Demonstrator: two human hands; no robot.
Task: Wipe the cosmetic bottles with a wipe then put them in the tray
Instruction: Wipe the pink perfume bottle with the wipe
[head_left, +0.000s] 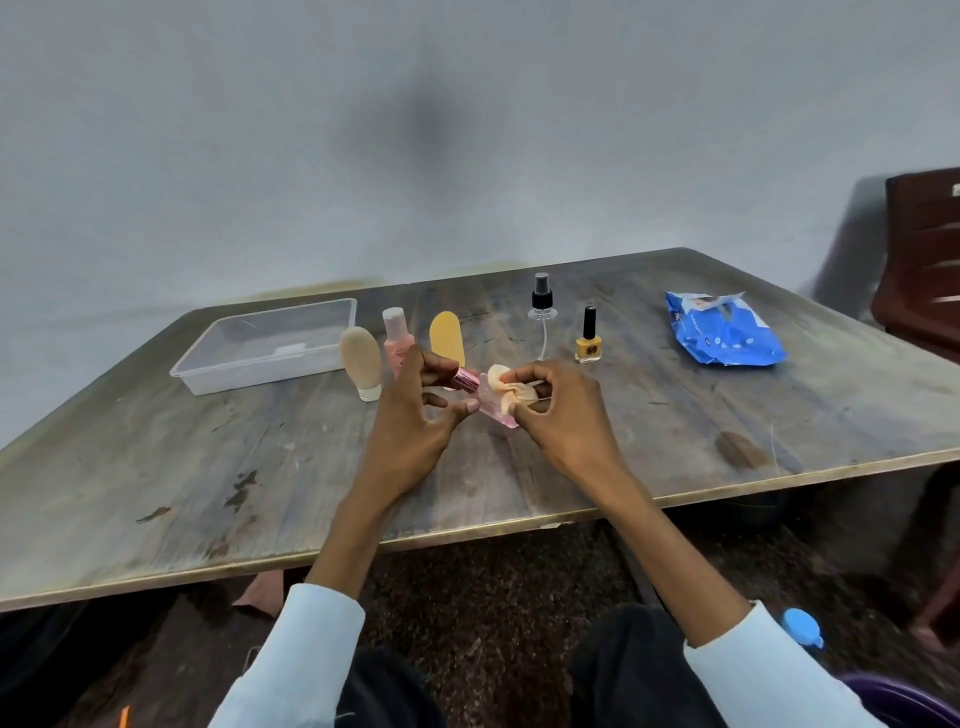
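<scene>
- The left hand (415, 415) pinches the rosy cap end of a small pink bottle (491, 408) between thumb and fingers, holding it tilted above the table (260, 467).
- The right hand (556, 410) grips a crumpled wipe (506, 389) pressed against that bottle's body.
- Behind the hands stands a row: a beige tube (360, 361) upside down on its cap, a pink bottle with a pale cap (397, 332), and a yellow rounded bottle (447, 335), all upright and close together.
- Just left of the row sits the clear tray (228, 364), near the table's far left corner; the beige tube stands right beside its near right corner.
- To the right, well apart from the row, stand a clear spray bottle with a black pump (543, 312) and a yellow nail polish bottle (588, 340).
- A blue wipe pack (727, 335) lies farther right, near the table's right edge.
- A dark wooden chair (919, 260) stands past that right edge.
- Bare tabletop lies between the hands and the near edge.
</scene>
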